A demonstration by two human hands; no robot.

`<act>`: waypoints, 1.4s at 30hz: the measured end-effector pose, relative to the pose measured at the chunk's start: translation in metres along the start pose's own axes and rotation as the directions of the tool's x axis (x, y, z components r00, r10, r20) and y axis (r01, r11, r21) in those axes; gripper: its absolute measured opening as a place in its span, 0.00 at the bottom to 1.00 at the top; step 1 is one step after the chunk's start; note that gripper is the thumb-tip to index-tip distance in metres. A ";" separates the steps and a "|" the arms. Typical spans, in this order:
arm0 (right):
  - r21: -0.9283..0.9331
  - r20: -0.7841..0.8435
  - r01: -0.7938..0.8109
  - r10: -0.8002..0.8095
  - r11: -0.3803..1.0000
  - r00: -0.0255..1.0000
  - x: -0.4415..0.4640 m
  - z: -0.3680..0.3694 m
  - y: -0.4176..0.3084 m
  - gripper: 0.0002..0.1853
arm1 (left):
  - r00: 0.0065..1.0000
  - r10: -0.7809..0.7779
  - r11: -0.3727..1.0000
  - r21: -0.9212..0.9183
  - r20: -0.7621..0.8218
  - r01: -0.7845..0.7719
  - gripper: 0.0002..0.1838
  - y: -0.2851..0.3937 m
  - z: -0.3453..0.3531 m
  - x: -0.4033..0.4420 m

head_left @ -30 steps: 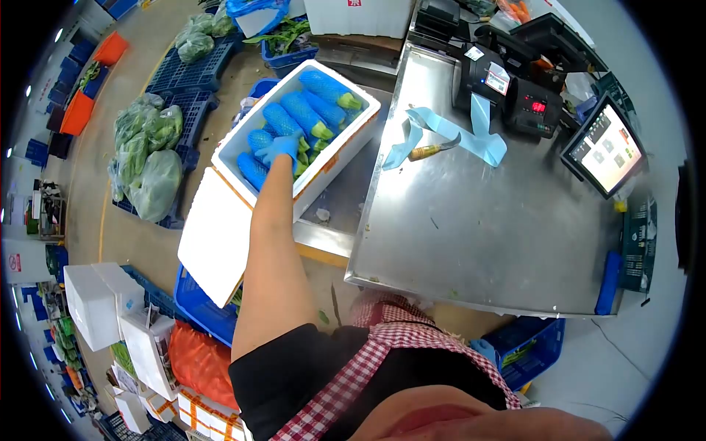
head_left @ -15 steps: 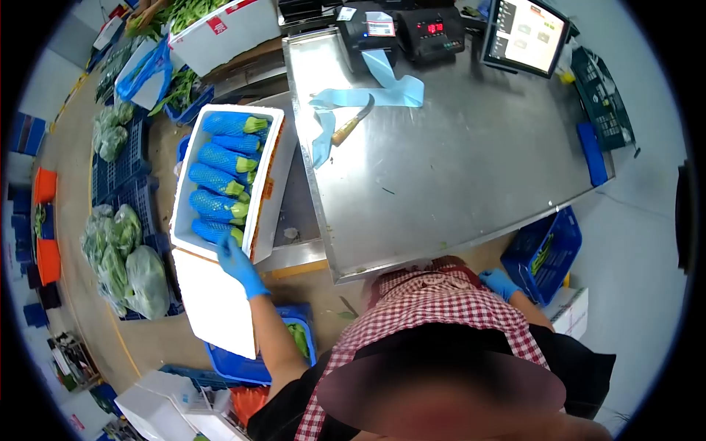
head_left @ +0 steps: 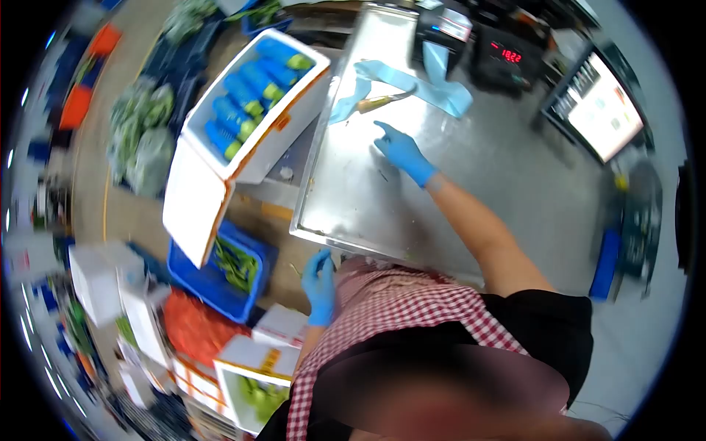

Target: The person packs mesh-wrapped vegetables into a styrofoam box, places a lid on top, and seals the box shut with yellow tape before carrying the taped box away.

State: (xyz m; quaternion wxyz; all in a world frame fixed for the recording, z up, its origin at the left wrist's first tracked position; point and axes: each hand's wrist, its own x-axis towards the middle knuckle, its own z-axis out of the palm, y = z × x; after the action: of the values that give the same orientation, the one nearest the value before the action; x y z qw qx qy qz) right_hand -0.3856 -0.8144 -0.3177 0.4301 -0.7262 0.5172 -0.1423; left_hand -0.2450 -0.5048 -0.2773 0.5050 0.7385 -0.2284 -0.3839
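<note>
My right hand [head_left: 403,153], in a blue glove, reaches over the steel table [head_left: 346,191] with its index finger stretched out and nothing in it. Just beyond its fingertips lies a knife [head_left: 373,103] with a yellowish handle, among loops of light-blue strip [head_left: 448,95]. My left hand [head_left: 318,287], also gloved, hangs by the apron below the table's front edge. Its fingers are loosely bent and apart, and I see nothing in them. To the left, a white foam box [head_left: 276,136] holds several green-ended vegetables [head_left: 239,95] in blue netting.
A blue crate [head_left: 213,287] with green vegetables stands on the floor at left. The foam lid [head_left: 191,198] lies against the box's near end. At the table's back are a device with red digits [head_left: 507,55] and a lit screen [head_left: 597,106]. Bagged greens [head_left: 143,140] lie further left.
My left hand has left the netted vegetables in the foam box and dropped beside the apron. My right hand has come up from the right side over the table. The view has turned left.
</note>
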 end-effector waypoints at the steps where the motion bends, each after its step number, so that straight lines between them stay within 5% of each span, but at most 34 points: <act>1: -0.099 0.059 -0.024 0.030 0.995 0.998 0.023 -0.001 -0.017 0.28 | 0.991 -0.087 0.996 -0.040 -0.099 0.084 0.10 -0.005 -0.001 -0.025; 3: -0.310 0.094 0.069 -0.041 0.948 0.995 0.069 0.015 -0.010 0.27 | 0.953 -0.159 0.987 -0.063 -0.259 0.147 0.10 -0.031 -0.009 -0.073; 5: -0.156 0.009 -0.181 0.184 0.971 0.983 0.094 0.021 -0.014 0.24 | 0.911 -0.146 0.987 0.000 -0.387 0.158 0.10 -0.047 -0.018 -0.117; 12: -0.255 -0.318 -0.275 0.188 0.927 0.929 0.083 0.047 0.051 0.19 | 0.718 -0.350 0.936 -0.255 -0.601 0.243 0.11 -0.071 -0.010 -0.235; 13: -0.257 -0.320 -0.350 0.262 0.901 0.911 0.127 0.095 0.124 0.20 | 0.721 -0.345 0.937 -0.269 -0.601 0.223 0.11 -0.072 -0.004 -0.253; 14: -0.855 0.039 -0.020 0.104 0.519 0.994 0.089 0.064 0.112 0.16 | 0.708 -0.336 0.938 -0.293 -0.621 0.187 0.11 -0.067 0.004 -0.268; 15: -0.913 0.392 0.379 -0.070 -0.151 0.917 0.047 0.029 0.097 0.16 | 0.671 -0.329 0.936 -0.323 -0.664 0.140 0.11 -0.061 0.012 -0.284; 16: -0.912 0.379 0.346 -0.130 -0.221 0.916 0.005 0.008 0.072 0.15 | 0.678 -0.301 0.944 -0.309 -0.671 0.114 0.11 -0.071 0.017 -0.305; 18: -0.902 0.393 0.431 -0.357 0.032 0.848 -0.010 -0.012 0.108 0.12 | 0.659 -0.269 0.952 -0.298 -0.702 0.071 0.11 -0.073 0.028 -0.351; 20: -0.788 0.247 0.460 -0.474 0.410 0.845 -0.025 -0.020 0.064 0.11 | 0.613 -0.273 0.953 -0.297 -0.742 0.065 0.11 -0.068 0.020 -0.382; 22: -0.251 0.033 0.412 -0.417 0.876 0.908 -0.047 -0.031 0.013 0.10 | 0.567 -0.319 0.938 -0.337 -0.759 0.077 0.12 -0.055 0.027 -0.423; 23: 0.016 -0.003 0.379 -0.379 0.925 0.926 -0.065 -0.034 -0.015 0.11 | 0.548 -0.344 0.925 -0.374 -0.763 0.060 0.12 -0.052 0.034 -0.440; 26: 0.487 0.025 0.285 -0.339 0.826 0.940 -0.144 -0.029 -0.093 0.15 | 0.507 -0.358 0.909 -0.417 -0.784 -0.002 0.12 -0.029 0.049 -0.485; 27: 0.559 0.049 0.285 -0.374 0.779 0.926 -0.242 -0.009 -0.126 0.17 | 0.509 -0.342 0.894 -0.440 -0.790 -0.082 0.12 -0.073 0.010 -0.573; 31: 0.716 0.472 -0.066 -0.412 0.695 0.780 -0.334 0.062 -0.161 0.23 | 0.368 -0.425 0.876 -0.478 -0.827 -0.062 0.12 -0.104 -0.010 -0.651; 33: 0.636 0.756 -0.542 -0.304 0.549 0.580 -0.371 0.095 -0.169 0.24 | 0.277 -0.440 0.874 -0.478 -0.854 -0.084 0.11 -0.128 -0.017 -0.685; 34: 0.547 0.835 -0.641 -0.291 0.539 0.467 -0.407 0.105 -0.179 0.21 | 0.234 -0.458 0.868 -0.488 -0.858 -0.091 0.11 -0.139 -0.020 -0.701; 37: 0.432 0.902 -0.664 -0.283 0.610 0.327 -0.455 0.138 -0.174 0.23 | 0.144 -0.511 0.833 -0.530 -0.847 -0.158 0.11 -0.168 -0.023 -0.728; 42: 0.281 0.908 -0.592 -0.010 0.755 0.419 -0.494 0.189 -0.187 0.22 | 0.186 -0.556 0.796 -0.583 -0.810 -0.161 0.12 -0.192 -0.054 -0.742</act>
State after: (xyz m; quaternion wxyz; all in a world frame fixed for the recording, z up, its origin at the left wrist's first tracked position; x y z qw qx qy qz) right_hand -0.3546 -0.2750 -0.1678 0.8428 -0.4212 0.2817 0.1812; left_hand -0.6573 0.1379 -0.1937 0.6622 0.6531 0.3639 0.0504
